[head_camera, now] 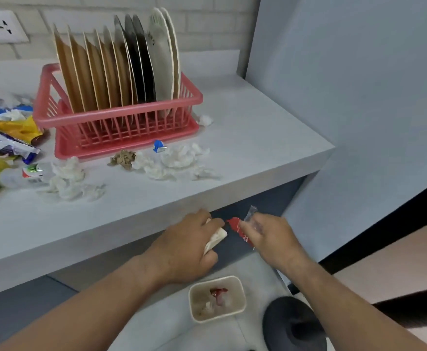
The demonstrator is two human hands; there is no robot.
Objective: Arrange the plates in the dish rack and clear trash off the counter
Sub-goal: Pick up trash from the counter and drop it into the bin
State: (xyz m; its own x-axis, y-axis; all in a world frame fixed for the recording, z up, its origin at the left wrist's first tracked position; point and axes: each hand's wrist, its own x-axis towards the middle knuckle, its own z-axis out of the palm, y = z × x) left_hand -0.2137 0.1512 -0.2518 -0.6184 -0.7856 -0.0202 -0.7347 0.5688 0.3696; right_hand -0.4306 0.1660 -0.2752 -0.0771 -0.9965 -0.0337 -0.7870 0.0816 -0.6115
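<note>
The left hand [187, 247] has its fingers closed around a pale wad [216, 240] just off the near edge of the worktop [258, 138]. The right hand [270, 236] pinches a red sachet [240, 230] beside it, both above a small bin [217, 298] on the floor (some scraps already inside). At the far left, plates [121, 64] stand upright in the pink rack [121, 117]. Crumpled tissues [179, 159] and wrappers [7, 138] lie near and left of the rack.
</note>
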